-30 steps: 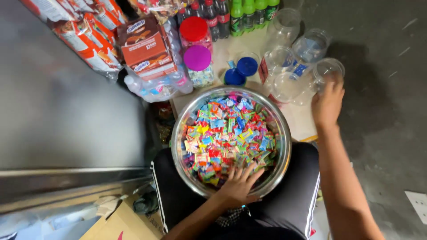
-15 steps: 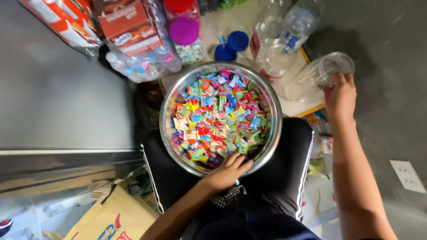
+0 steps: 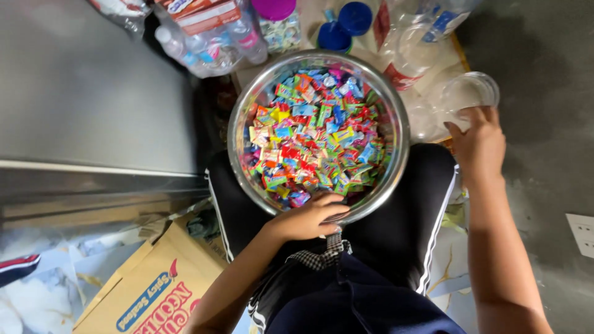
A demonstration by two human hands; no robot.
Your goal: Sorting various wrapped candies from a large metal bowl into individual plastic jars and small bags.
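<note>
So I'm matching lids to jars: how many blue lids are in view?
2: one blue lid just beyond the metal bowl, the other blue lid behind it. More may be hidden.

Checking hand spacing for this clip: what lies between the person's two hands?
In the head view, the metal bowl of colourful wrapped candies lies between the left hand, resting on its near rim, and the right hand, on a clear plastic jar.

One steel bowl (image 3: 396, 179), two blue lids (image 3: 345, 26), one cardboard box (image 3: 154, 291)

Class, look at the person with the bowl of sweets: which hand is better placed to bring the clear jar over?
Probably the right hand: it already touches the clear jar. The left hand grips the bowl's near rim.
</note>
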